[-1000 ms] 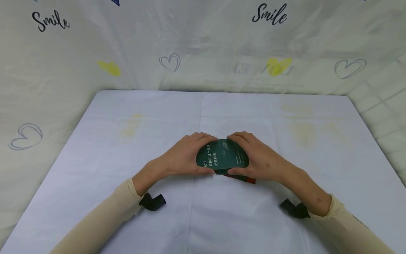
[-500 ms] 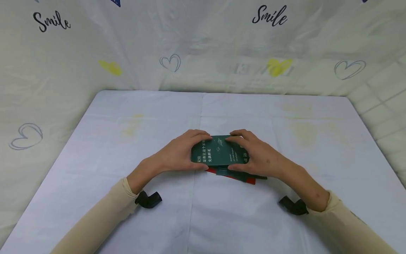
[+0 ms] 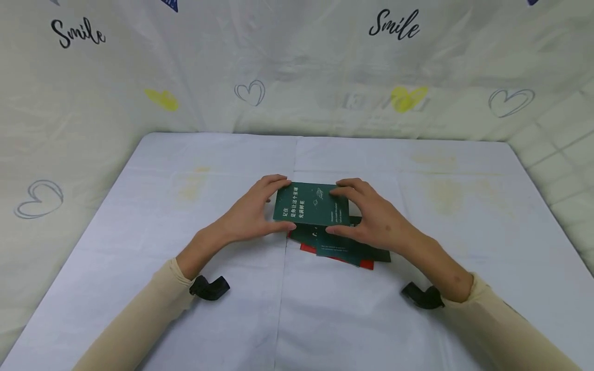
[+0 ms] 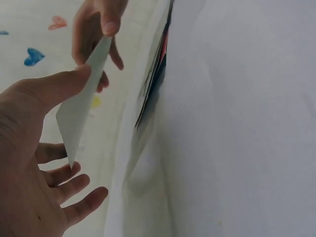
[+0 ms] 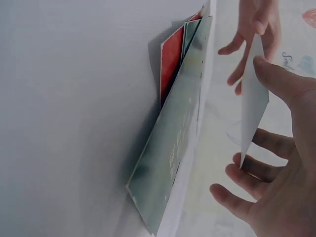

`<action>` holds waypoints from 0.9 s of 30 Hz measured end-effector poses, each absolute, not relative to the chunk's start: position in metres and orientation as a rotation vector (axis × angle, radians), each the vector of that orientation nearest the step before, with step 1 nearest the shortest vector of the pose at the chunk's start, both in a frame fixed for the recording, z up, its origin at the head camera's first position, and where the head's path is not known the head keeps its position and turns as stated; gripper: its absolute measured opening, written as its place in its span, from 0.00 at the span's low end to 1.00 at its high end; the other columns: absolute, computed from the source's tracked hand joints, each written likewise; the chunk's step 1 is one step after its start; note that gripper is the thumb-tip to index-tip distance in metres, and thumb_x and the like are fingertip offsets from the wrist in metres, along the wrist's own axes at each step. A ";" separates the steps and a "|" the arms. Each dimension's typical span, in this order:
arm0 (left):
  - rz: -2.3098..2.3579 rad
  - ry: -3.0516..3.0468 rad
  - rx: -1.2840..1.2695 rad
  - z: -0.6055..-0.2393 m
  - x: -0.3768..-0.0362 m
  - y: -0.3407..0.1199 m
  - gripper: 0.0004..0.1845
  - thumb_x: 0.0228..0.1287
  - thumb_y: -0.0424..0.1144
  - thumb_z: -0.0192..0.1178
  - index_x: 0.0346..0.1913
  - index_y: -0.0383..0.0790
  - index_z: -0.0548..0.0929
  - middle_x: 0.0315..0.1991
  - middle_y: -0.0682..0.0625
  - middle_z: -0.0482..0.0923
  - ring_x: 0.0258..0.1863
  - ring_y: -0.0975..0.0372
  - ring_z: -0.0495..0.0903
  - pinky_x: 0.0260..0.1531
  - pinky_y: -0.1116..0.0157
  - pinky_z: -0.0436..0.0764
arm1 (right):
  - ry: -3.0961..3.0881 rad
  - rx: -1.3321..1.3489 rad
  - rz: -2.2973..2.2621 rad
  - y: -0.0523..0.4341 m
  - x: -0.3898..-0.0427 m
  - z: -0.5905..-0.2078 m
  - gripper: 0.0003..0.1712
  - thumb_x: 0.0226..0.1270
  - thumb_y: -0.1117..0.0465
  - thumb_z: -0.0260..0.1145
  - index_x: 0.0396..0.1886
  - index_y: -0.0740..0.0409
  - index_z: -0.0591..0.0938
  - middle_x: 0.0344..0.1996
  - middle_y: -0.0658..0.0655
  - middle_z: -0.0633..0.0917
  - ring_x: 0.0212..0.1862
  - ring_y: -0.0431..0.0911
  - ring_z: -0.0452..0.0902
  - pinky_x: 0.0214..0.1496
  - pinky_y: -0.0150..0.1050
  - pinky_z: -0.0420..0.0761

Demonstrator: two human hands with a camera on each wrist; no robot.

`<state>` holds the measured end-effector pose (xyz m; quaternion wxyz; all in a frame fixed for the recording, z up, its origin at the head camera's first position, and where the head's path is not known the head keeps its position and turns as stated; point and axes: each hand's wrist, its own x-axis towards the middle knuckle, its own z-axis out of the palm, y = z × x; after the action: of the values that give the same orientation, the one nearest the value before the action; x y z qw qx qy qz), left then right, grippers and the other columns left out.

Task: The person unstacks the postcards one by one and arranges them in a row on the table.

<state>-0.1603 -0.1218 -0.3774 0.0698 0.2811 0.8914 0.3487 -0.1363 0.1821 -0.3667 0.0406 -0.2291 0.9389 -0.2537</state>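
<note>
A dark green card (image 3: 310,204) with white Chinese characters and a small planet drawing is held up between both hands. My left hand (image 3: 248,212) grips its left end, thumb on the near edge and fingertips on the far edge. At the right end, my right hand (image 3: 378,219) holds it the same way. The card's pale underside (image 4: 81,106) shows in the left wrist view, the other fingers spread below. Beneath it on the table lies a loose, fanned pile of green cards (image 3: 341,247), with a red card (image 5: 172,59) among them, partly covered.
A white cloth covers the table (image 3: 223,154), with faint yellowish stains. Behind it hangs a pale sheet (image 3: 315,62) printed with hearts and "Smile". A black curved piece sits at each wrist, one by the left sleeve (image 3: 158,293) and one by the right.
Both hands have raised the green card off the pile and moved it away and slightly left. The fanned cards below, mostly hidden before, now show.
</note>
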 end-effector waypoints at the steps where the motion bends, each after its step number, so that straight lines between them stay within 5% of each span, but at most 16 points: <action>1: 1.063 2.679 0.833 -0.378 -0.161 -0.123 0.50 0.58 0.55 0.77 0.79 0.45 0.64 0.80 0.49 0.59 0.77 0.58 0.64 0.68 0.54 0.78 | 2.876 -0.699 -0.780 0.181 -0.137 -0.367 0.46 0.60 0.35 0.77 0.73 0.47 0.73 0.76 0.53 0.67 0.76 0.54 0.64 0.67 0.58 0.80; 8: 1.135 2.672 0.752 -0.382 -0.163 -0.130 0.47 0.61 0.53 0.76 0.79 0.49 0.64 0.79 0.49 0.59 0.74 0.54 0.67 0.63 0.54 0.81 | 2.886 -0.697 -0.821 0.176 -0.139 -0.367 0.46 0.59 0.38 0.79 0.73 0.49 0.74 0.75 0.54 0.69 0.75 0.54 0.65 0.70 0.58 0.78; 17: 1.232 2.660 0.660 -0.382 -0.165 -0.131 0.47 0.60 0.50 0.77 0.79 0.46 0.64 0.65 0.48 0.74 0.63 0.56 0.75 0.56 0.55 0.84 | 2.904 -0.701 -0.853 0.171 -0.143 -0.365 0.45 0.58 0.37 0.79 0.72 0.49 0.75 0.75 0.55 0.69 0.75 0.54 0.67 0.71 0.58 0.77; 27: 1.379 2.604 0.579 -0.386 -0.166 -0.134 0.49 0.57 0.46 0.79 0.79 0.43 0.65 0.61 0.44 0.80 0.57 0.55 0.81 0.54 0.55 0.86 | 2.840 -0.673 -0.956 0.162 -0.144 -0.366 0.48 0.59 0.45 0.81 0.74 0.53 0.70 0.77 0.57 0.63 0.70 0.56 0.72 0.69 0.55 0.80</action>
<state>-0.1660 -0.1340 -0.3858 0.0692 0.1923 0.8651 0.4581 -0.1445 0.1624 -0.3656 0.0352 -0.2191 0.9241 -0.3110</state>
